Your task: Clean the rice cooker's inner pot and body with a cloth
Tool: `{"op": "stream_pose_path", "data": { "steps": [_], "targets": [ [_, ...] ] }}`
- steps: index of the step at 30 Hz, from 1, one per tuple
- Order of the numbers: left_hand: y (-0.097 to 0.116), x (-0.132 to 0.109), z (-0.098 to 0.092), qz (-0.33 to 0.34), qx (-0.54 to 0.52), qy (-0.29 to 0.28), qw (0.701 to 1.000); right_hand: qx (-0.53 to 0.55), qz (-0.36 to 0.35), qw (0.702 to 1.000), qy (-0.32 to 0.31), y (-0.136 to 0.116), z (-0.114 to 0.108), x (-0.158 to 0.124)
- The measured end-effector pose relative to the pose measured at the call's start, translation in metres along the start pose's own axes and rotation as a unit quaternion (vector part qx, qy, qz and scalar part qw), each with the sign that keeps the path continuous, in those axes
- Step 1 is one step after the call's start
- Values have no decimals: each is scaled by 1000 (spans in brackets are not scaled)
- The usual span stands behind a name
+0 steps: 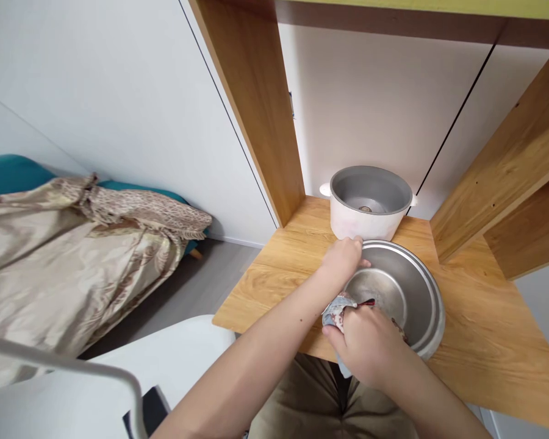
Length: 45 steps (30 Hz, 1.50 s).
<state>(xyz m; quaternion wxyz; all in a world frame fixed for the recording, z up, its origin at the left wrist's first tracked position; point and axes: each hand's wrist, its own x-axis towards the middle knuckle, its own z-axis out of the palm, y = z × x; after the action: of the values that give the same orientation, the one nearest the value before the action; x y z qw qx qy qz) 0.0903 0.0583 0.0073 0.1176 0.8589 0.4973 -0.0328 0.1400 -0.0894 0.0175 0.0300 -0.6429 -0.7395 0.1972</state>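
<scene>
A round metal pot (418,292) with a wide rim stands on the wooden desk, its inside facing up. My left hand (345,259) is closed over the pot's far left rim, the fingers curled inside. In my right hand (370,341) is a bunched patterned cloth (336,311), pressed against the near left rim. Part of the cloth hangs below the desk edge, and the palm hides the rest. Just behind the metal pot sits the white cooker body (366,221), lidless, with a grey inside and a small round piece at its bottom.
Wooden uprights (256,110) flank the desk (485,329), and a shelf (393,18) crosses above. White wall panels stand behind. To the left are a white table (183,353) with a bent grey tube (73,364), and a teal sofa (18,174) under a patterned cover (82,256).
</scene>
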Motion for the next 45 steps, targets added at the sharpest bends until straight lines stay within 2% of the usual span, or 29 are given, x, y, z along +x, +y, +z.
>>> {"op": "stream_pose_path", "data": {
  "steps": [5,9,17,26,32,37,45],
  "targets": [
    [1,0,1,7,5,6,1000,-50,-4,998,-25,9,-1,-9],
    [3,-3,1,5,8,13,1000,-69,-15,997,-17,13,-1,-14],
    [6,-8,3,26,15,29,999,-28,16,999,-38,-7,-1,-5],
    [10,-7,2,23,13,32,999,5,2,1000,-16,-5,-2,-2],
    [9,-5,0,4,10,27,1000,-84,11,996,-28,8,-1,-14],
    [10,-7,-1,-4,7,28,1000,-114,-31,993,-17,20,-2,-24],
    [14,-11,-2,9,12,37,999,-67,-36,996,-37,5,-5,-8]
  ]
}}
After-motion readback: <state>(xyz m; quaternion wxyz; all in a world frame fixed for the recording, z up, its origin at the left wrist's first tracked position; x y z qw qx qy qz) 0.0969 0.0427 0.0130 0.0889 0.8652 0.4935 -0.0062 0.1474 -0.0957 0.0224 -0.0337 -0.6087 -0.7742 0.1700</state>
